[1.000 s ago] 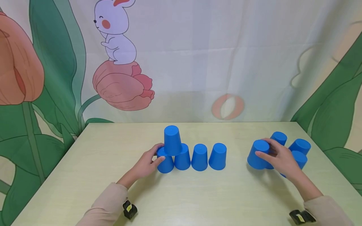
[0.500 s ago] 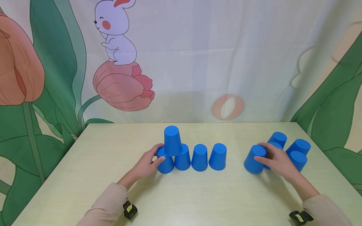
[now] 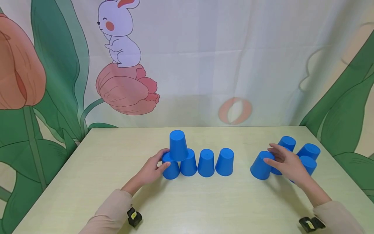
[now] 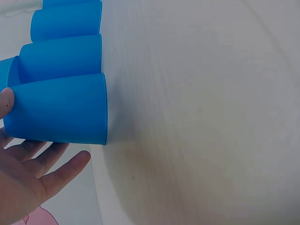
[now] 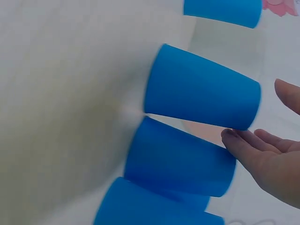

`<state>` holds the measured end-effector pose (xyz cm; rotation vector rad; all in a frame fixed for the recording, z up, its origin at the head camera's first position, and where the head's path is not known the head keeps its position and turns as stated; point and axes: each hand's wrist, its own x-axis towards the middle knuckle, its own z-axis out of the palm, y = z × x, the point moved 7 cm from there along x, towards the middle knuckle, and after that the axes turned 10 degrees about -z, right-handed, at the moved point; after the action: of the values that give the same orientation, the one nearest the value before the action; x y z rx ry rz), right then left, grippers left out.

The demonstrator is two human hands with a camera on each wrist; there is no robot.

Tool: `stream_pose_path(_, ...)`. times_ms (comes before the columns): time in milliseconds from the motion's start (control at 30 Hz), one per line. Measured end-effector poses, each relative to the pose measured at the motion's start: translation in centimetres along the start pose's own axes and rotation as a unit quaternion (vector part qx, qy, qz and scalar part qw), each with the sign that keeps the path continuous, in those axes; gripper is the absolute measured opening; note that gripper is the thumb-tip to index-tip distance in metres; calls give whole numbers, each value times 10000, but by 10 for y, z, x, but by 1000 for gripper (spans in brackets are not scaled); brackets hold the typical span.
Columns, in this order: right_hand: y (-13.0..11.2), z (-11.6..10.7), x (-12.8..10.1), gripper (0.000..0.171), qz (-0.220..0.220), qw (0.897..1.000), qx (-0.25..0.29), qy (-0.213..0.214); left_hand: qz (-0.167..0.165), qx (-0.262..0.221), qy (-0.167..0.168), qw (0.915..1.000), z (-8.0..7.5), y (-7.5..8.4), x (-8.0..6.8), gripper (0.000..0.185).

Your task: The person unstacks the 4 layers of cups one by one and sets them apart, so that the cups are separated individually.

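Observation:
An upside-down blue cup [image 3: 170, 167] stands at the left end of a row, and my left hand [image 3: 151, 169] holds it with the thumb in front and fingers behind. In the left wrist view its wall [image 4: 58, 110] lies between thumb and fingers. Another blue cup [image 3: 178, 146] sits on top, bridging the held cup and its neighbor [image 3: 188, 164]. My right hand [image 3: 287, 164] is spread beside a blue cup [image 3: 261, 167] on the right. The right wrist view shows the thumb [image 5: 288, 96] apart from that cup [image 5: 201, 89], with fingertips right at its narrow end.
Two more blue cups [image 3: 206, 164] [image 3: 225, 162] continue the row to the right. Several upside-down blue cups [image 3: 309, 151] cluster behind and beside my right hand. The table [image 3: 190, 204] backs onto a printed curtain [image 3: 187, 65].
My right hand set its blue cup down slightly left and nearer, then loosened its fingers and drew back a little. The left hand and its cups stay put.

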<state>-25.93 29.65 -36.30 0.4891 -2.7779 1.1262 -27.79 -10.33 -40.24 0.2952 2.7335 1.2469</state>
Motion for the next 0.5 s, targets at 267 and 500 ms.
stream_pose_path(267, -20, -13, -2, 72, -176, 9994, 152, 271, -24, 12, 14, 10000, 1, -1, 1, 53)
stream_pose_path(500, -32, -9, -1, 70, -327, 9989, 285, 178, -43, 4, 8, 10000, 1, -1, 1, 53)
